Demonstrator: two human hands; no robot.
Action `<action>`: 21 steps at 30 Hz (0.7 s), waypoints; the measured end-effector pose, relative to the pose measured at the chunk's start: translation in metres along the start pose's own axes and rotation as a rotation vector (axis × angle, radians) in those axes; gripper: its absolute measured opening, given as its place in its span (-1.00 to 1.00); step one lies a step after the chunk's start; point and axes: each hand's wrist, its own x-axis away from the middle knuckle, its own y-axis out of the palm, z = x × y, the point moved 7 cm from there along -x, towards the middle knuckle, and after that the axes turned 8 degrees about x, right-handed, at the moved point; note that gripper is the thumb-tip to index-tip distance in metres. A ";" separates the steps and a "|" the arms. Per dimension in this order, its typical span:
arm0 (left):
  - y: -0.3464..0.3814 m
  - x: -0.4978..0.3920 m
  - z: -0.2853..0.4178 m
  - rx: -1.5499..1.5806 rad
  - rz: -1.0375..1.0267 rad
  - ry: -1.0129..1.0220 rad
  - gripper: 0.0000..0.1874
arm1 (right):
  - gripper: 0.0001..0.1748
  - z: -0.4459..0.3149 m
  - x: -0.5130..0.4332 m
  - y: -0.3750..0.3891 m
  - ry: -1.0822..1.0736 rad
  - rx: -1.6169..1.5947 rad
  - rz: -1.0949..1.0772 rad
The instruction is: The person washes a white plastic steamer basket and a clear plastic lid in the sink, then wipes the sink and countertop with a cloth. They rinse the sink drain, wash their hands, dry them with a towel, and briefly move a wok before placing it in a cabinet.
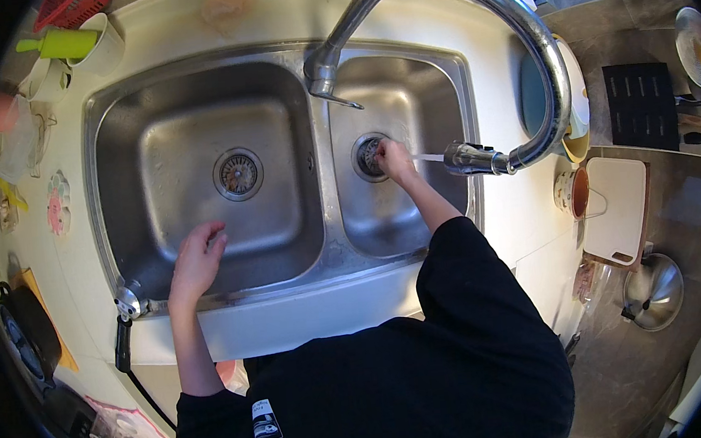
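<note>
My right hand (395,160) reaches into the small right basin (382,222) of a steel double sink, its fingers at the drain strainer (370,156); whether they grip it is hidden. Beside this hand, a stream of water comes from the spray head (476,158) of a tall chrome gooseneck faucet (557,76). Over the near left part of the large left basin (161,129), my left hand (199,260) hovers with bent fingers apart and nothing in them. The left basin's drain strainer (238,174) sits in its hole, with some orange-brown residue on it.
A hand sprayer (124,342) with a black hose is at the sink's near left corner. White cups, one with a green-handled item (69,43), stand back left. On the right are a patterned mug (570,193), a white cutting board (615,208) and a glass lid (654,292).
</note>
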 end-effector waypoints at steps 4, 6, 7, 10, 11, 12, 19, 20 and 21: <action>0.000 0.001 0.003 -0.031 -0.001 0.041 -0.69 | -0.89 -0.007 0.003 -0.005 -0.018 0.032 -0.067; 0.001 0.000 0.002 -0.021 -0.002 0.054 -0.69 | -0.89 -0.008 0.005 -0.007 -0.023 0.019 -0.077; 0.001 -0.001 0.003 -0.016 -0.004 0.060 -0.69 | -0.89 -0.006 0.005 -0.007 -0.044 0.021 -0.036; 0.000 -0.001 0.001 -0.001 -0.022 -0.014 -0.67 | -0.89 -0.009 0.007 -0.009 -0.062 0.021 0.054; -0.001 -0.001 0.000 -0.005 -0.021 -0.017 -0.67 | -0.89 -0.010 0.008 -0.011 -0.035 0.021 0.062; 0.000 -0.001 -0.001 -0.008 -0.024 -0.019 -0.67 | -0.89 -0.012 0.010 -0.014 -0.006 0.022 0.069; 0.003 -0.001 -0.003 -0.005 -0.048 -0.002 -0.66 | -0.87 -0.003 0.007 0.008 0.005 0.005 0.047; 0.003 -0.001 -0.001 -0.005 -0.039 0.012 -0.67 | -0.86 0.000 0.006 0.013 -0.016 -0.039 0.053; 0.003 -0.001 -0.001 -0.007 -0.029 0.025 -0.67 | -0.85 -0.001 0.006 0.016 -0.037 -0.085 0.060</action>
